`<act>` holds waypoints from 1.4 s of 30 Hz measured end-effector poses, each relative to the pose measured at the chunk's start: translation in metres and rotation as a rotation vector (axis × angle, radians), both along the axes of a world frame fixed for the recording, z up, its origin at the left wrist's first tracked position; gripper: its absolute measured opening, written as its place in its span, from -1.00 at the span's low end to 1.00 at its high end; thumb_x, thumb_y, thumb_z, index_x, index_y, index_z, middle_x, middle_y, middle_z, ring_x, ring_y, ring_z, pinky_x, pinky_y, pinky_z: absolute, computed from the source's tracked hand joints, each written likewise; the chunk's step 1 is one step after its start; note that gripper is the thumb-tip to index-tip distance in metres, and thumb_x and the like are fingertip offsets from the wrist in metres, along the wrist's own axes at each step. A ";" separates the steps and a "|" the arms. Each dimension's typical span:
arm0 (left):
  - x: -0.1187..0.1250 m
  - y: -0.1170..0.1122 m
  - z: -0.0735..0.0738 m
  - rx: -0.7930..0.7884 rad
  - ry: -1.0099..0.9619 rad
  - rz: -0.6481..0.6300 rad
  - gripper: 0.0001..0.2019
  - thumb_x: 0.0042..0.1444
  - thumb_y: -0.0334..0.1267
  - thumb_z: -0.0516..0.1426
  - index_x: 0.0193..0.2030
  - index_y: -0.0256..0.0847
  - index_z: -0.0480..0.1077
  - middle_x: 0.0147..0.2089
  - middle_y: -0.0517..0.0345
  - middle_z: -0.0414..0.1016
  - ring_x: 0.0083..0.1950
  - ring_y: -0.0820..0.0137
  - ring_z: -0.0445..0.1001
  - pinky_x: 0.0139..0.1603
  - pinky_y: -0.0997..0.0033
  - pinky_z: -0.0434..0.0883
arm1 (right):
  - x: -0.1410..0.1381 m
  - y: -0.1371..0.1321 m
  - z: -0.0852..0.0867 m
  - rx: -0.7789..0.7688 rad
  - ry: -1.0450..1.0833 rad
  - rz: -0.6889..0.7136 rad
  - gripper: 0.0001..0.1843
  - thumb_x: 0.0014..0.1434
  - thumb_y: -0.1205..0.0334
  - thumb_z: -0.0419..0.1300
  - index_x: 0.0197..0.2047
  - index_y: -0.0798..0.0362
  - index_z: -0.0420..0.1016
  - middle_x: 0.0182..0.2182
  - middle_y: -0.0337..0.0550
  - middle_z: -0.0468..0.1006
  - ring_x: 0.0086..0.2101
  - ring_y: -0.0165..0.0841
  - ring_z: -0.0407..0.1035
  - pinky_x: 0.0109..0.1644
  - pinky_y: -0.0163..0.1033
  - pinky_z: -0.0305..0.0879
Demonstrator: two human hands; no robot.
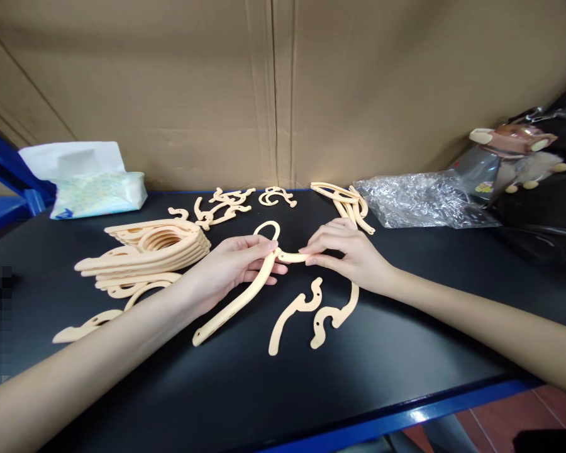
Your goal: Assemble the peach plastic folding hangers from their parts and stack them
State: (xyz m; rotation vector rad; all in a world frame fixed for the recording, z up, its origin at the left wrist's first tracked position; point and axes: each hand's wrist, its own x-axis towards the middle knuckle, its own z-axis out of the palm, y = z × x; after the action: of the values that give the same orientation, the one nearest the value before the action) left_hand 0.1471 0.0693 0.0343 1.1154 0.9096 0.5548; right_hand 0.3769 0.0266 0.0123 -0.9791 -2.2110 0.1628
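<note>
Above the middle of the table, my left hand (240, 264) pinches a beige plastic folding hanger (238, 306) near the joint below its looped hook. One long arm of the hanger slants down toward me. My right hand (344, 251) grips the end of a shorter arm piece (292, 257) that meets the hanger at the joint; whether it is locked in is too small to tell. Below my hands lie two loose curved pieces, a hanger arm with a hooked end (283, 324) and a similar hanger piece (330, 318), partly under my right hand.
A stack of folded hangers (170, 251) sits left. Behind are small loose hooked parts (226, 204) and long arm pieces (349, 201). A tissue pack (99, 194) stands back left; a clear plastic bag (419, 201) and black bag (547, 195) are right. Cardboard (170, 94) walls the back.
</note>
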 end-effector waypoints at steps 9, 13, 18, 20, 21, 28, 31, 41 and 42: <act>0.002 -0.002 0.001 -0.008 -0.037 -0.058 -0.87 0.24 -0.36 0.16 -0.34 -0.32 0.46 -0.21 0.01 0.62 -0.31 0.43 0.60 -0.33 0.55 0.60 | 0.002 0.003 -0.002 -0.067 0.095 -0.021 -0.90 0.27 0.20 0.23 -0.21 0.01 0.56 -0.29 -0.21 0.60 -0.24 -0.31 0.45 0.01 -0.07 0.13; 0.005 -0.006 0.003 -0.035 -0.066 0.059 -0.86 0.27 -0.34 0.10 -0.30 -0.31 0.44 -0.20 0.02 0.59 -0.32 0.39 0.61 -0.43 0.54 0.59 | 0.002 0.004 -0.003 -0.107 0.120 -0.031 -0.90 0.25 0.19 0.25 -0.20 0.00 0.57 -0.29 -0.21 0.59 -0.25 -0.31 0.44 -0.01 -0.07 0.15; 0.005 -0.006 0.002 -0.034 -0.079 0.079 -0.89 0.25 -0.38 0.11 -0.32 -0.27 0.41 -0.31 0.10 0.54 -0.34 0.36 0.61 -0.45 0.52 0.59 | 0.002 0.003 -0.003 -0.079 0.087 0.026 -0.94 0.22 0.28 0.28 -0.21 0.03 0.56 -0.28 -0.22 0.59 -0.23 -0.33 0.45 0.01 -0.07 0.12; 0.005 -0.005 0.001 -0.031 -0.080 0.058 -0.90 0.24 -0.38 0.13 -0.33 -0.26 0.40 -0.36 0.11 0.53 -0.36 0.36 0.61 -0.45 0.52 0.59 | 0.002 0.003 -0.002 -0.071 0.083 0.037 -0.94 0.23 0.27 0.28 -0.21 0.03 0.56 -0.28 -0.22 0.60 -0.23 -0.33 0.46 0.00 -0.08 0.12; 0.005 -0.005 0.001 -0.031 -0.081 0.048 -0.90 0.23 -0.38 0.13 -0.33 -0.26 0.40 -0.36 0.12 0.53 -0.36 0.37 0.61 -0.45 0.52 0.59 | 0.002 0.003 -0.002 -0.070 0.084 0.035 -0.94 0.23 0.26 0.27 -0.20 0.02 0.56 -0.28 -0.22 0.60 -0.23 -0.32 0.46 0.00 -0.08 0.13; 0.004 -0.003 -0.001 -0.032 -0.073 0.019 -0.90 0.24 -0.39 0.12 -0.32 -0.27 0.40 -0.38 0.12 0.54 -0.38 0.39 0.60 -0.44 0.53 0.59 | 0.002 0.004 -0.002 -0.078 0.083 0.034 -0.92 0.24 0.23 0.27 -0.21 0.02 0.57 -0.30 -0.22 0.60 -0.24 -0.32 0.46 -0.02 -0.09 0.13; 0.004 -0.003 0.000 -0.035 -0.078 0.012 -0.90 0.24 -0.38 0.14 -0.32 -0.26 0.40 -0.39 0.14 0.53 -0.40 0.41 0.59 -0.43 0.53 0.59 | 0.002 0.003 -0.002 -0.093 0.079 0.027 -0.93 0.24 0.24 0.27 -0.20 0.01 0.57 -0.29 -0.23 0.60 -0.23 -0.33 0.46 -0.01 -0.09 0.13; 0.003 -0.004 0.001 -0.008 -0.065 0.005 -0.88 0.23 -0.37 0.14 -0.35 -0.26 0.42 -0.40 0.21 0.50 -0.46 0.49 0.55 -0.45 0.57 0.56 | 0.002 0.003 -0.002 -0.098 0.073 0.024 -0.92 0.21 0.26 0.29 -0.19 0.00 0.58 -0.29 -0.24 0.59 -0.23 -0.34 0.46 -0.01 -0.10 0.11; 0.003 -0.004 0.001 -0.004 -0.059 0.005 -0.88 0.24 -0.38 0.14 -0.35 -0.26 0.42 -0.39 0.20 0.50 -0.46 0.49 0.54 -0.45 0.58 0.56 | 0.002 0.003 -0.002 -0.093 0.070 0.026 -0.92 0.21 0.27 0.30 -0.20 0.00 0.58 -0.29 -0.24 0.59 -0.23 -0.34 0.45 -0.01 -0.10 0.11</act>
State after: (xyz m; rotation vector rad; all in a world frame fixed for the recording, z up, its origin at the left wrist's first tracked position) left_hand 0.1498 0.0654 0.0356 1.0881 0.8626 0.5869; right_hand 0.3792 0.0300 0.0103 -0.9805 -2.1690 0.3092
